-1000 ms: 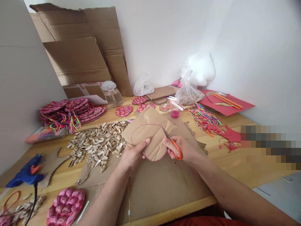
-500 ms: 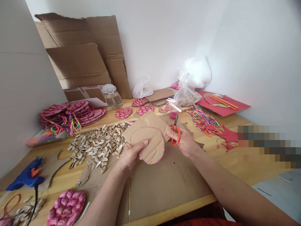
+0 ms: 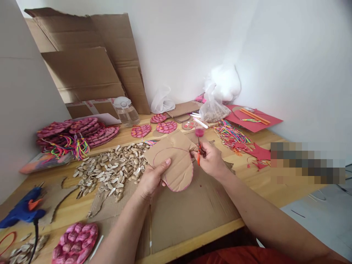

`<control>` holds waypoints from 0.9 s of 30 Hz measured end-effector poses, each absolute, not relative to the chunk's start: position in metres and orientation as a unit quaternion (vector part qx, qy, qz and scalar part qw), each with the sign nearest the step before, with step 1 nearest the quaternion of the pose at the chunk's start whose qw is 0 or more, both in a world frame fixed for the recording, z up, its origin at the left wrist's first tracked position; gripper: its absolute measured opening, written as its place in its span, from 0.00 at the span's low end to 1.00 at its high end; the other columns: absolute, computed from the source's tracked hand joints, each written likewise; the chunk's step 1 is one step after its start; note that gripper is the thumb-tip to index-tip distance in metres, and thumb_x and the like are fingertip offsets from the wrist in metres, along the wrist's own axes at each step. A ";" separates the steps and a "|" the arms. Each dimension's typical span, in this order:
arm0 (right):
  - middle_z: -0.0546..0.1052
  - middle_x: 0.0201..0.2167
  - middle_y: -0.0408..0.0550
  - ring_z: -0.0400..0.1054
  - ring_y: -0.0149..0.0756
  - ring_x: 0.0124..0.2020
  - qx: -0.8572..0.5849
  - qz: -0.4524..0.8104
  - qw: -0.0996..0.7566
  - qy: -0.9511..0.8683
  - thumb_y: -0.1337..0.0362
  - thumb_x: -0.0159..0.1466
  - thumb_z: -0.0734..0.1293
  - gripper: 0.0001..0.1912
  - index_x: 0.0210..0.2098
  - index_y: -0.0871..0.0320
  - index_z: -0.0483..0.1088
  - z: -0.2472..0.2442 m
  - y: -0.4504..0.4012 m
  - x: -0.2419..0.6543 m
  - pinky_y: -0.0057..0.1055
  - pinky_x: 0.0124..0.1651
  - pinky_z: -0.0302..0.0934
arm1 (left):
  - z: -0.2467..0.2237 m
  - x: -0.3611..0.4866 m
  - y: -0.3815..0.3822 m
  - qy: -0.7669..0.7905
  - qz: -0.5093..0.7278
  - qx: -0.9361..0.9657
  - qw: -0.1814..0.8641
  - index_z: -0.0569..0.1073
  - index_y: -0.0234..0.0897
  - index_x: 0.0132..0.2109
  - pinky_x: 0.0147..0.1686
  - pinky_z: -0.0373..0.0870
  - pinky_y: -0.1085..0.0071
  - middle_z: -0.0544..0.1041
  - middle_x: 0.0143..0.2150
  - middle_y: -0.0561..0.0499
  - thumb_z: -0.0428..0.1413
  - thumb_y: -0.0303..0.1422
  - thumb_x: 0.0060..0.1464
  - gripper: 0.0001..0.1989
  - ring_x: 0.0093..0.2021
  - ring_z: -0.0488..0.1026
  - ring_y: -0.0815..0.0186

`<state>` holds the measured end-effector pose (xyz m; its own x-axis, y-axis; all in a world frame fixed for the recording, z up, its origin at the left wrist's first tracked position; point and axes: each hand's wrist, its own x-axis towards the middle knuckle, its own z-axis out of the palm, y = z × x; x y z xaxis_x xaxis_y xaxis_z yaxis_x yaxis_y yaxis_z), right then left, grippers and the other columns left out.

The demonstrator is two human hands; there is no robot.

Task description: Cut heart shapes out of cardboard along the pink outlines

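My left hand (image 3: 153,179) grips a piece of brown cardboard (image 3: 176,158) with a heart outline drawn on it in pink. The lower edge of the heart is cut along the line. My right hand (image 3: 210,160) holds small orange-handled scissors (image 3: 199,154) at the cardboard's right edge, near the notch of the heart. Both hands hover over a large flat cardboard sheet (image 3: 192,212) that lies on the wooden table (image 3: 275,190).
A heap of pale shells (image 3: 112,168) lies left of my hands. Pink shell-covered hearts (image 3: 79,130) with coloured cords are stacked at the far left, one more heart (image 3: 75,244) near the front. A blue glue gun (image 3: 23,209) lies at left. Coloured strings (image 3: 233,134), red paper (image 3: 254,119) and bags sit behind.
My right hand has lifted the scissors from the heart's lower right edge up to its top right, by the notch. The left hand keeps its grip on the cardboard.
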<state>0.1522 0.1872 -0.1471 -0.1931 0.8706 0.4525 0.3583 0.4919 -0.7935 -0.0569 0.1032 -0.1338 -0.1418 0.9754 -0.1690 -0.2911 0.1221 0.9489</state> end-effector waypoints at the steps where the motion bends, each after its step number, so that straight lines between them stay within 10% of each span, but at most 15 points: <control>1: 0.74 0.28 0.45 0.64 0.35 0.30 -0.442 0.212 0.468 -0.735 0.63 0.59 0.69 0.05 0.31 0.57 0.70 -0.148 0.189 0.153 0.30 0.33 0.58 | -0.134 -0.056 0.103 0.504 0.562 0.351 0.554 0.76 0.32 0.38 0.09 0.57 0.78 0.71 0.20 0.56 0.70 0.45 0.43 0.23 0.14 0.62 0.74; 14: 0.77 0.29 0.49 0.69 0.39 0.31 -0.563 0.167 0.491 -0.644 0.64 0.55 0.67 0.05 0.32 0.57 0.73 -0.149 0.208 0.168 0.31 0.34 0.60 | -0.133 -0.062 0.098 0.510 0.521 0.420 0.541 0.78 0.33 0.39 0.10 0.61 0.76 0.75 0.22 0.52 0.69 0.43 0.45 0.20 0.15 0.66 0.70; 19: 0.74 0.21 0.44 0.65 0.34 0.22 -0.571 0.239 0.483 -0.619 0.54 0.58 0.67 0.14 0.31 0.59 0.74 -0.150 0.222 0.183 0.28 0.25 0.55 | -0.125 -0.074 0.102 0.455 0.631 0.334 0.533 0.79 0.31 0.43 0.29 0.77 0.71 0.82 0.34 0.45 0.72 0.37 0.40 0.23 0.30 0.79 0.62; 27: 0.74 0.23 0.44 0.64 0.33 0.23 -0.505 0.353 0.546 -0.568 0.50 0.56 0.71 0.17 0.34 0.58 0.74 -0.138 0.201 0.163 0.29 0.26 0.56 | -0.136 -0.077 0.107 0.483 0.608 0.377 0.505 0.77 0.32 0.43 0.11 0.63 0.77 0.76 0.28 0.52 0.70 0.41 0.44 0.22 0.19 0.68 0.70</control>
<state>0.1628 0.2012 -0.1379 0.1067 0.9587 0.2637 0.1885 0.2408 -0.9521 -0.0774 0.1070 -0.1356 -0.2063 0.9781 -0.0291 -0.2493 -0.0238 0.9681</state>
